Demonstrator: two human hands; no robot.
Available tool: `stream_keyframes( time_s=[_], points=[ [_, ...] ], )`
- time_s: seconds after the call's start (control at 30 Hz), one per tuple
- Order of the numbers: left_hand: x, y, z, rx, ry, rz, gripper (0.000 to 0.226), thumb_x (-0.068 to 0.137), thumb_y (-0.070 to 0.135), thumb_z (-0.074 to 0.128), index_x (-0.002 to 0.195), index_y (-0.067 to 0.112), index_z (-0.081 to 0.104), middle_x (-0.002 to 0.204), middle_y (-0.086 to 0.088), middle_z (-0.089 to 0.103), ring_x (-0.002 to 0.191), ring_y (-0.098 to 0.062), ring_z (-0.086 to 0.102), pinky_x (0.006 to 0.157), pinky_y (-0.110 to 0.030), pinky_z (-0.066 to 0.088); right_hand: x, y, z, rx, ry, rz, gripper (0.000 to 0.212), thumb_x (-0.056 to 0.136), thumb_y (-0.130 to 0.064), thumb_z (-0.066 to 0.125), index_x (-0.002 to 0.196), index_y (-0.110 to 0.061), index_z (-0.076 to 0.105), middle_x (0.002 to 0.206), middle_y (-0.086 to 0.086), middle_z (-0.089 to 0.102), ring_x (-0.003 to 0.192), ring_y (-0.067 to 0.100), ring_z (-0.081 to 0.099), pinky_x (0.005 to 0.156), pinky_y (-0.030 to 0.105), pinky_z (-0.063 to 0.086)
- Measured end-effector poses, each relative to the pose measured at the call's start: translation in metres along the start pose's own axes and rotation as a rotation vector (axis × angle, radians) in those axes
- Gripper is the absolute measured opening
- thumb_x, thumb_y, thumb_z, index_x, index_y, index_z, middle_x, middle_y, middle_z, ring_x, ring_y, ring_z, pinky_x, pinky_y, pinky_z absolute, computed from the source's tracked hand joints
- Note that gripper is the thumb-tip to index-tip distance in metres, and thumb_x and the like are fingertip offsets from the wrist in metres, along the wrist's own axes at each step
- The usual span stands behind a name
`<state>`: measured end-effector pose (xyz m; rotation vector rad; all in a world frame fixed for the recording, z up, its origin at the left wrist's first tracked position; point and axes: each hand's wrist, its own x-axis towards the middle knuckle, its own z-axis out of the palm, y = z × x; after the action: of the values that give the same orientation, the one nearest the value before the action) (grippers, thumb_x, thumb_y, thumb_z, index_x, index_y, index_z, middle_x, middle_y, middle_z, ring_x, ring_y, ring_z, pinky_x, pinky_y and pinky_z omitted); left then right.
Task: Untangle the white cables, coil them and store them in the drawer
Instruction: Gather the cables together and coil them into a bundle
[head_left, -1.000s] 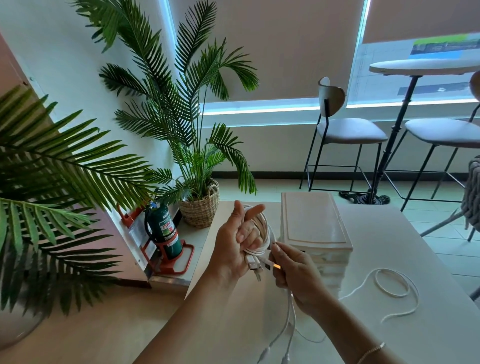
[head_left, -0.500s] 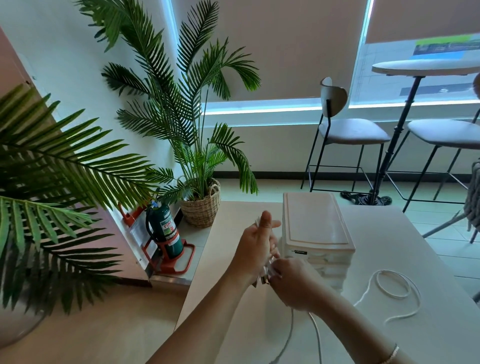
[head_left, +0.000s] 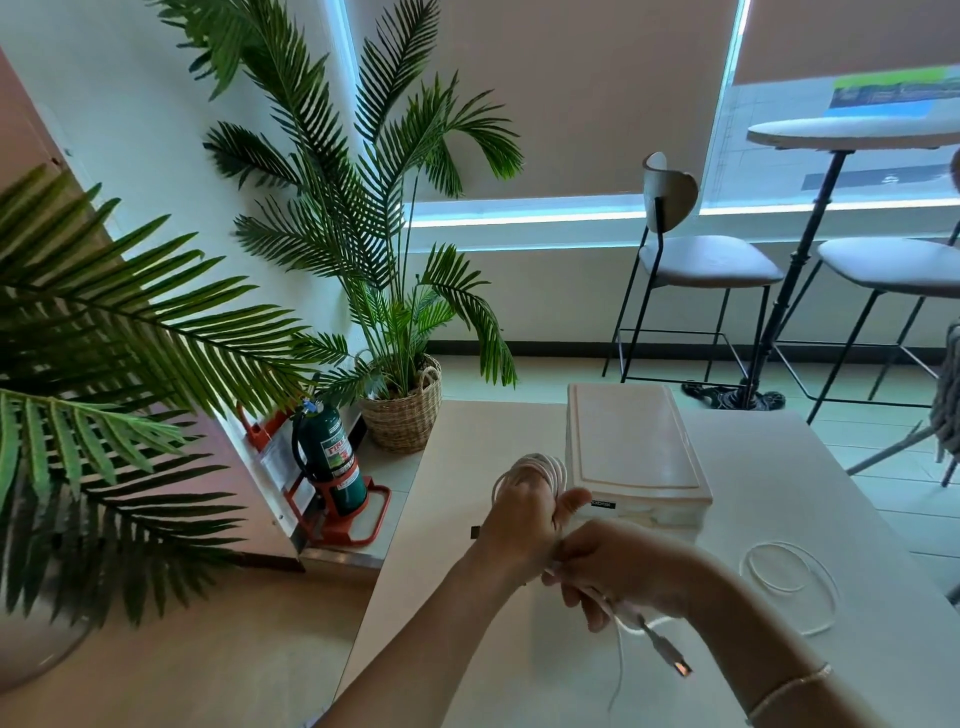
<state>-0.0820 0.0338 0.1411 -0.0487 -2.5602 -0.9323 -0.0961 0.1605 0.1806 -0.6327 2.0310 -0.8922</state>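
Observation:
A white cable coil (head_left: 540, 466) is looped around my left hand (head_left: 524, 525), which grips it above the white table (head_left: 467, 623). My right hand (head_left: 618, 571) sits just right of it and pinches the cable's loose tail, whose plug end (head_left: 675, 660) hangs down below the fingers. A second white cable (head_left: 789, 582) lies in loose loops on the table to the right. The white drawer unit (head_left: 634, 457) stands on the table just behind my hands, its drawers shut.
A green fire extinguisher (head_left: 330, 457) in a red stand and a potted palm in a wicker basket (head_left: 405, 415) stand on the floor left of the table. Palm fronds (head_left: 104, 364) fill the left side. Bar stools (head_left: 696, 265) and a high round table (head_left: 852, 135) are behind.
My hands have dropped slightly and the coil now shows above my left hand. My right hand has drawn the cable tail down, so the plug end hangs lower right.

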Motion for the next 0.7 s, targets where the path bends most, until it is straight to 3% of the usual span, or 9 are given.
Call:
stream_keyframes(
  time_s=[0.1, 0.23, 0.37, 0.5, 0.57, 0.63, 0.7],
  points=[
    [-0.005, 0.004, -0.005, 0.059, -0.074, -0.047, 0.096, 0.068, 0.077, 0.005, 0.090, -0.003, 0.053, 0.088, -0.019, 0.058, 0.087, -0.032, 0.054, 0.076, -0.030, 0.036, -0.005, 0.006, -0.011, 0.126, -0.057, 0.012, 0.022, 0.093, -0.009, 0.050, 0.077, -0.009, 0.065, 0.053, -0.002, 0.055, 0.042, 0.013, 0.053, 0.061, 0.035, 0.049],
    [-0.007, 0.009, -0.007, -0.016, -0.159, -0.031, 0.108, 0.066, 0.085, -0.009, 0.092, 0.000, 0.053, 0.097, -0.018, 0.058, 0.095, -0.028, 0.053, 0.086, -0.030, 0.039, -0.018, 0.007, -0.028, 0.508, -0.146, 0.041, 0.018, 0.085, -0.010, 0.054, 0.074, 0.002, 0.062, 0.047, 0.004, 0.048, 0.035, 0.014, 0.048, 0.053, 0.031, 0.056],
    [-0.010, 0.019, -0.015, -0.172, -0.283, -0.013, 0.092, 0.059, 0.091, -0.002, 0.081, 0.015, 0.044, 0.088, -0.013, 0.051, 0.074, -0.016, 0.044, 0.071, -0.024, 0.038, -0.018, 0.009, -0.035, 0.820, -0.186, 0.148, 0.019, 0.072, -0.018, 0.047, 0.062, -0.004, 0.055, 0.038, 0.002, 0.038, 0.028, 0.014, 0.038, 0.052, 0.031, 0.054],
    [-0.007, 0.016, -0.015, -0.083, -0.403, 0.037, 0.097, 0.054, 0.096, 0.015, 0.091, 0.013, 0.049, 0.094, 0.002, 0.049, 0.095, -0.016, 0.049, 0.083, -0.029, 0.043, -0.012, 0.016, -0.038, 0.999, -0.252, 0.115, 0.031, 0.075, -0.019, 0.043, 0.052, -0.005, 0.057, 0.037, 0.001, 0.038, 0.024, 0.011, 0.037, 0.051, 0.032, 0.055],
    [-0.007, 0.012, -0.015, -0.057, -0.455, 0.013, 0.101, 0.053, 0.095, 0.026, 0.100, 0.010, 0.053, 0.101, 0.000, 0.054, 0.100, -0.013, 0.050, 0.088, -0.031, 0.045, -0.010, 0.020, -0.040, 1.107, -0.311, 0.091, 0.020, 0.070, -0.016, 0.059, 0.058, 0.000, 0.062, 0.038, 0.002, 0.041, 0.023, 0.012, 0.039, 0.050, 0.034, 0.056],
    [-0.009, 0.010, -0.016, -0.070, -0.483, 0.011, 0.090, 0.066, 0.087, 0.033, 0.106, 0.010, 0.058, 0.105, -0.003, 0.058, 0.098, -0.010, 0.052, 0.088, -0.031, 0.046, -0.008, 0.022, -0.043, 1.191, -0.332, 0.080, 0.021, 0.062, -0.012, 0.071, 0.067, 0.006, 0.063, 0.040, 0.005, 0.044, 0.023, 0.014, 0.039, 0.051, 0.037, 0.057],
    [-0.010, 0.011, -0.020, -0.089, -0.526, -0.026, 0.065, 0.086, 0.068, 0.034, 0.109, 0.014, 0.063, 0.103, -0.005, 0.063, 0.089, -0.005, 0.057, 0.079, -0.021, 0.047, -0.006, 0.023, -0.048, 1.196, -0.282, 0.101, 0.032, 0.074, -0.022, 0.055, 0.073, 0.009, 0.064, 0.041, 0.005, 0.046, 0.023, 0.014, 0.040, 0.051, 0.037, 0.058]
  ],
)
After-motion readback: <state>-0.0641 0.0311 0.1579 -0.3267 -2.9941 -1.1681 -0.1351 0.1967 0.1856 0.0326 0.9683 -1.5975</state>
